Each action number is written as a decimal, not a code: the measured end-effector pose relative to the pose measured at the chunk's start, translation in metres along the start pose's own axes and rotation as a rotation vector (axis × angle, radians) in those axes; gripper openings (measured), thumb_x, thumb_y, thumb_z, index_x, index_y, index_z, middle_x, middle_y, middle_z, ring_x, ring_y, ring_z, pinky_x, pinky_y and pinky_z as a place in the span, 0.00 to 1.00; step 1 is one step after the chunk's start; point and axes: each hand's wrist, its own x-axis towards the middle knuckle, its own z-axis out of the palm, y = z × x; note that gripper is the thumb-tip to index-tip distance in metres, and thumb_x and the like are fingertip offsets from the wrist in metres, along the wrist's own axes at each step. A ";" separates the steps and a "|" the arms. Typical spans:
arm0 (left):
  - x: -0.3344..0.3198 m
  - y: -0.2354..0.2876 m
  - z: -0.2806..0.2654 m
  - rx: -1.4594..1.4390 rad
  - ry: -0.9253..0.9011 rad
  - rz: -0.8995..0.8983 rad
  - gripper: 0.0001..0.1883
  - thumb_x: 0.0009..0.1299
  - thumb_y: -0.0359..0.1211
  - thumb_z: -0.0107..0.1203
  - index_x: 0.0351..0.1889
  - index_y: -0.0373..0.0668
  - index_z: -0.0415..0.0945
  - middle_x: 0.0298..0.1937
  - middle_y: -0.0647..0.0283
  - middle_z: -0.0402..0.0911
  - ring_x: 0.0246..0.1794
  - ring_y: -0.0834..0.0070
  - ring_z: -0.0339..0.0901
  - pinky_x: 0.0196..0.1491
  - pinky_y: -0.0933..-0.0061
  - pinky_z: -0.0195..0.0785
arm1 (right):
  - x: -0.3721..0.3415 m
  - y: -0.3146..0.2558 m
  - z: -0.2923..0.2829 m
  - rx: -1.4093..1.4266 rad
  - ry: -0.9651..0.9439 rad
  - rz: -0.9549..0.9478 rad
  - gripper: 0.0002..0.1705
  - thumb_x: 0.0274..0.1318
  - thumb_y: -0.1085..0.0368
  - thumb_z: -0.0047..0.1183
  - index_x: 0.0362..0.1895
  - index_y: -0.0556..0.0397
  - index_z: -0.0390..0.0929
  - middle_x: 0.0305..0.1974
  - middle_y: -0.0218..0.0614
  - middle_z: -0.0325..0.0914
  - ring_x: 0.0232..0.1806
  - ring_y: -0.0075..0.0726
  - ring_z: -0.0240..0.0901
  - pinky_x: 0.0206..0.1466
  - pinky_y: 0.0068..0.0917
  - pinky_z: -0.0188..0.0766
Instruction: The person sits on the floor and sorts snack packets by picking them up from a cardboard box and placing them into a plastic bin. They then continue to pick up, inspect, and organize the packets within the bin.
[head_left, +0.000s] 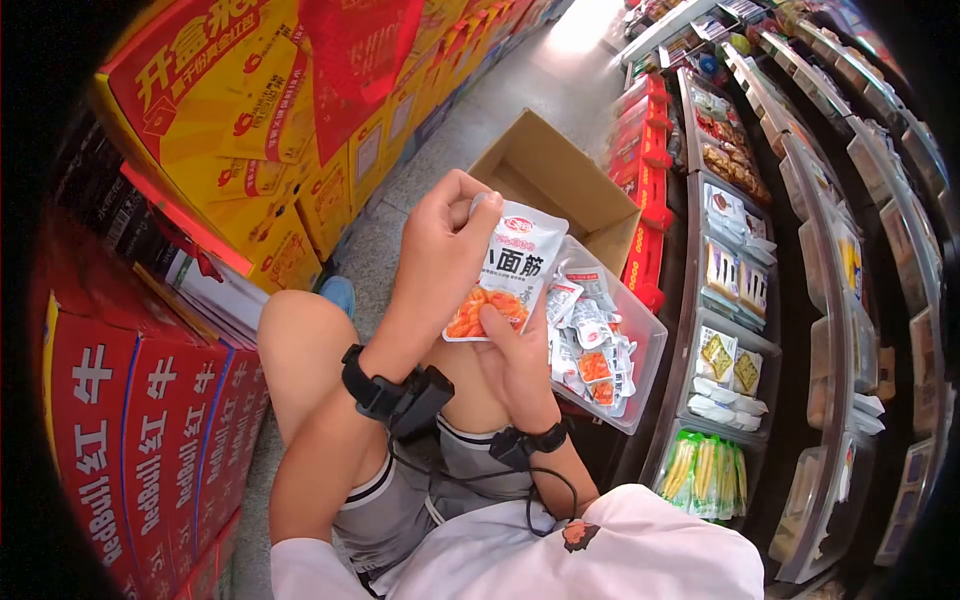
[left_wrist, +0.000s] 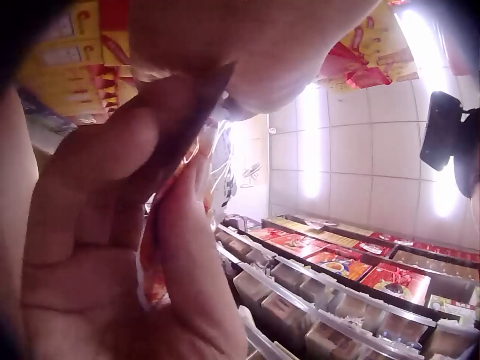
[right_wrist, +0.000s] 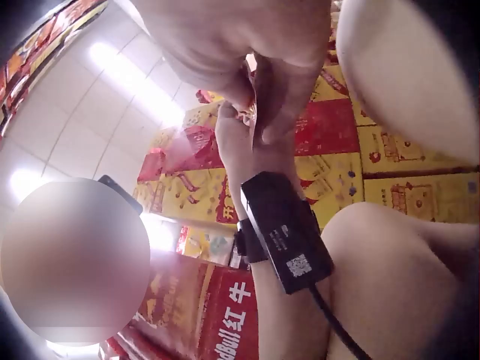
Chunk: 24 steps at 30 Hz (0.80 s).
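A white foil snack packet (head_left: 520,262), printed with orange-red food and Chinese characters, is held upright over the person's lap. The left hand (head_left: 432,245) pinches its upper left corner, thumb at the top edge. Lower down, the right hand (head_left: 528,378) grips the packet with the thumb across its front and the fingers mostly hidden behind. In the right wrist view the packet (right_wrist: 259,105) shows only as a thin edge between the hands. Just right of the hands, several similar small packets (head_left: 592,325) fill a clear plastic bin (head_left: 652,345).
An opened cardboard box (head_left: 615,205) stands behind the bin. Shelves with clear-fronted compartments (head_left: 800,300) of packaged food line the right side. Red Red Bull cartons (head_left: 150,430) and stacked yellow cartons (head_left: 215,110) line the left. The person's knee (head_left: 305,335) is below the left hand.
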 end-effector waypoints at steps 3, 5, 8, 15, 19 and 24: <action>0.002 -0.002 0.002 0.018 0.001 -0.005 0.07 0.77 0.31 0.53 0.38 0.36 0.72 0.28 0.63 0.83 0.26 0.88 0.74 0.29 0.80 0.66 | 0.002 0.004 -0.005 0.034 0.007 0.000 0.36 0.65 0.81 0.51 0.73 0.50 0.54 0.63 0.39 0.70 0.63 0.39 0.73 0.65 0.41 0.75; 0.003 -0.004 0.004 0.005 -0.005 -0.006 0.07 0.77 0.31 0.53 0.38 0.36 0.72 0.28 0.63 0.83 0.26 0.88 0.74 0.29 0.80 0.66 | 0.002 0.009 -0.007 0.026 0.018 -0.025 0.36 0.65 0.81 0.51 0.73 0.49 0.54 0.63 0.39 0.70 0.63 0.38 0.72 0.64 0.41 0.76; 0.005 -0.008 0.004 -0.007 -0.018 -0.013 0.08 0.77 0.32 0.53 0.39 0.37 0.73 0.29 0.63 0.83 0.27 0.88 0.75 0.30 0.81 0.67 | 0.002 0.009 -0.009 0.025 0.007 -0.031 0.37 0.66 0.80 0.50 0.74 0.48 0.53 0.63 0.39 0.69 0.64 0.39 0.72 0.63 0.41 0.77; 0.013 -0.017 0.008 0.001 -0.032 -0.084 0.09 0.77 0.34 0.54 0.42 0.35 0.74 0.29 0.62 0.83 0.27 0.86 0.75 0.30 0.79 0.68 | 0.007 0.007 -0.010 0.045 0.013 -0.021 0.34 0.69 0.75 0.50 0.74 0.44 0.53 0.64 0.38 0.69 0.62 0.39 0.72 0.57 0.43 0.77; 0.023 -0.034 0.008 0.081 -0.066 -0.131 0.13 0.75 0.36 0.56 0.47 0.33 0.75 0.37 0.56 0.85 0.33 0.81 0.79 0.36 0.77 0.72 | 0.010 0.005 -0.011 0.063 0.095 -0.011 0.32 0.68 0.73 0.48 0.73 0.46 0.55 0.63 0.39 0.70 0.62 0.42 0.73 0.57 0.44 0.76; 0.032 -0.076 0.004 0.497 -0.122 -0.175 0.24 0.68 0.39 0.61 0.54 0.29 0.74 0.47 0.42 0.84 0.49 0.56 0.84 0.51 0.62 0.75 | 0.017 0.003 -0.033 0.157 0.040 -0.014 0.31 0.62 0.72 0.49 0.70 0.51 0.60 0.62 0.41 0.72 0.59 0.42 0.74 0.57 0.41 0.75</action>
